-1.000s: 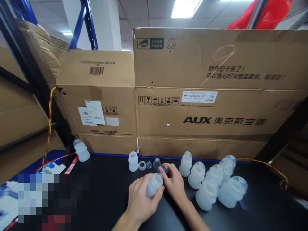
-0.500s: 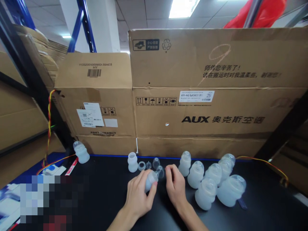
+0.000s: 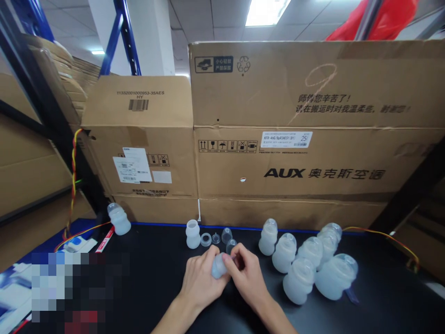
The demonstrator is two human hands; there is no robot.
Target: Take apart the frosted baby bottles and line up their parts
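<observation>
The small milky bottle [image 3: 218, 267] sits between your two hands above the black table [image 3: 156, 278], tilted, with its top end toward the right. Half a second ago your right hand [image 3: 246, 269] was apart from it; now that hand has come across to the bottle's top, so your work seems to have gone from the clear cap to the bottle itself. Your left hand [image 3: 203, 278] is wrapped around the body. The right thumb and curled fingers close on the top end, though they hide which part they pinch.

Just beyond your knuckles lies the near clear cap [image 3: 231, 246], which the right hand was holding a second ago, with the far clear cap [image 3: 226, 234] close behind. Leftward from there come a teat [image 3: 216, 238], a ring [image 3: 206, 240] and an upright open bottle [image 3: 193, 235]. Capped bottles [image 3: 299, 283] cluster to your right, near the cardboard [image 3: 295, 199].
</observation>
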